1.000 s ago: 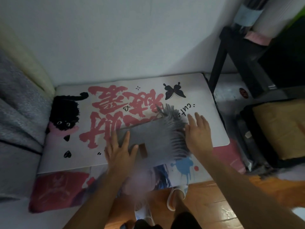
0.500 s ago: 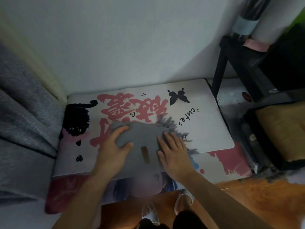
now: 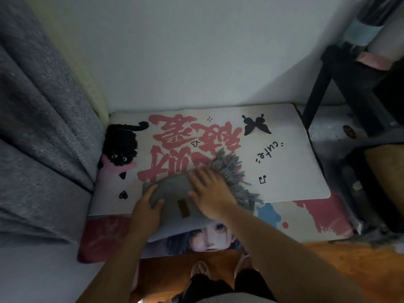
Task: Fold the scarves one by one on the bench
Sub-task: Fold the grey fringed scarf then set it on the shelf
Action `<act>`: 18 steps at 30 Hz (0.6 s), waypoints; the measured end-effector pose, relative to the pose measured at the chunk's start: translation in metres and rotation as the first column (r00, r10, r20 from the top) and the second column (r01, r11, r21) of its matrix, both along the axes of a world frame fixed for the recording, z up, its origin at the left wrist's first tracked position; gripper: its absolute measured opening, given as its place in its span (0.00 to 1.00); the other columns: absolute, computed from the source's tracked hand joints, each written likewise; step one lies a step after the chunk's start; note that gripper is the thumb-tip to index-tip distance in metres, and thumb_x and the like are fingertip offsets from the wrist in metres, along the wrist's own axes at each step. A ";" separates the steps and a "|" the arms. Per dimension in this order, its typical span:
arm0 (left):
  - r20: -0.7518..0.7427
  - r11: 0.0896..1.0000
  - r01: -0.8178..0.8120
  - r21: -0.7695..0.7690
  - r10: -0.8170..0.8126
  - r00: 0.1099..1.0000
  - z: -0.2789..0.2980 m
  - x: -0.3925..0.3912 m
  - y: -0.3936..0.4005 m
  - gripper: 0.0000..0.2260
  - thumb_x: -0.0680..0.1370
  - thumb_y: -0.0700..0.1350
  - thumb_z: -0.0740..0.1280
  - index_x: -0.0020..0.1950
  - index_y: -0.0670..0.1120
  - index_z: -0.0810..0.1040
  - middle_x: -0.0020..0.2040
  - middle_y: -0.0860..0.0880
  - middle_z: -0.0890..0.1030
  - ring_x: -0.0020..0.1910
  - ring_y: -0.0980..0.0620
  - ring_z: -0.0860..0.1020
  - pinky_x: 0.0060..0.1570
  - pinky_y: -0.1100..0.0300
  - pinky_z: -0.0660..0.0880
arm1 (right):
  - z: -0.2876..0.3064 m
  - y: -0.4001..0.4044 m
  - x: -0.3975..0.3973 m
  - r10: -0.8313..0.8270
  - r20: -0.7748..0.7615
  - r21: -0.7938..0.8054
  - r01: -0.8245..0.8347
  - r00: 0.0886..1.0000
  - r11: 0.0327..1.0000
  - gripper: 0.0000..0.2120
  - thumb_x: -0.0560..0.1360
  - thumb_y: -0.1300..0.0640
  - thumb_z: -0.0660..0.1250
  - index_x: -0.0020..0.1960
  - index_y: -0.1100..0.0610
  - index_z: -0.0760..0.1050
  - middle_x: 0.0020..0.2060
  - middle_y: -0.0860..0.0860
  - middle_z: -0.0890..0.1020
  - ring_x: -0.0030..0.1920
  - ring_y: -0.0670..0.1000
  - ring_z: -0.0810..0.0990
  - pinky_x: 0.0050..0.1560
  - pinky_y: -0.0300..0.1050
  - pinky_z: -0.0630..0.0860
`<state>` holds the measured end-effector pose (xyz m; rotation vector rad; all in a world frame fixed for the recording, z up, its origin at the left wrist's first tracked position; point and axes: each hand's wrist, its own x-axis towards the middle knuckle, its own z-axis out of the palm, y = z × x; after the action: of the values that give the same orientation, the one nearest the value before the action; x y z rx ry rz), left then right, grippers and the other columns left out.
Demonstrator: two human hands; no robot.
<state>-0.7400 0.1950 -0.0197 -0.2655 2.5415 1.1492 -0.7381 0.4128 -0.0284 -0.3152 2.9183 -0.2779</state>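
A folded grey scarf (image 3: 172,189) lies near the front edge of the printed surface (image 3: 290,171), its fringe (image 3: 231,171) fanned toward the right. The left hand (image 3: 146,213) grips its near left corner; the right hand (image 3: 209,193) presses flat on top, beside a brown label (image 3: 183,207).

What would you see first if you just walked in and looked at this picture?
Probably the big white mat on the bench, with its huge pink brush lettering, a black cat at its left end and a black butterfly near the far edge. Right in the middle lies a folded grey scarf, its fringe fanning out to the right, with the left hand and right hand on it.
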 end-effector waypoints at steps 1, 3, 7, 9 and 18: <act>0.012 1.000 0.004 -0.016 -0.004 1.000 -0.002 -0.001 0.000 0.21 0.83 0.44 0.65 0.76 0.51 0.69 0.69 0.42 0.76 0.63 0.40 0.76 0.56 0.53 0.72 | -0.010 0.024 -0.006 -0.167 0.056 0.003 0.167 0.984 0.986 0.30 0.82 0.37 0.36 0.81 0.47 0.45 0.81 0.53 0.48 0.80 0.58 0.40 0.78 0.64 0.42; 0.034 1.000 -0.007 -0.016 0.008 0.999 -0.002 -0.001 0.000 0.22 0.83 0.46 0.64 0.77 0.53 0.66 0.69 0.41 0.75 0.64 0.40 0.75 0.60 0.49 0.73 | -0.019 0.070 -0.010 -0.359 0.154 0.059 0.354 0.921 0.933 0.31 0.81 0.37 0.34 0.81 0.47 0.41 0.81 0.54 0.44 0.80 0.61 0.39 0.78 0.66 0.42; 0.058 0.998 -0.036 0.061 0.032 0.998 0.006 -0.001 0.000 0.23 0.84 0.48 0.63 0.79 0.55 0.64 0.72 0.41 0.73 0.66 0.41 0.74 0.64 0.47 0.73 | 0.002 0.095 0.003 -0.581 0.162 -0.134 0.602 0.797 0.787 0.28 0.83 0.45 0.46 0.81 0.53 0.51 0.80 0.59 0.54 0.79 0.61 0.50 0.79 0.60 0.49; 0.102 0.989 -0.082 0.123 0.069 0.992 0.018 -0.002 0.000 0.22 0.85 0.48 0.61 0.79 0.55 0.64 0.75 0.45 0.71 0.69 0.42 0.73 0.67 0.48 0.71 | 0.024 0.074 0.023 -0.707 0.095 -0.343 0.690 0.700 0.637 0.24 0.84 0.51 0.52 0.78 0.57 0.59 0.77 0.59 0.62 0.77 0.59 0.57 0.78 0.57 0.55; 0.015 0.841 -0.195 0.505 0.217 0.976 0.128 0.029 0.060 0.12 0.79 0.41 0.67 0.55 0.59 0.75 0.54 0.53 0.77 0.49 0.50 0.81 0.48 0.44 0.82 | 0.072 -0.014 0.116 -0.115 0.979 -0.203 0.725 0.169 -0.659 0.15 0.74 0.52 0.71 0.56 0.58 0.72 0.48 0.57 0.78 0.47 0.57 0.78 0.47 0.56 0.78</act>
<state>-0.7115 0.2546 0.1081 -0.3871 2.1735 1.8693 -0.6217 0.3992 0.0437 1.4978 0.9357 -2.2896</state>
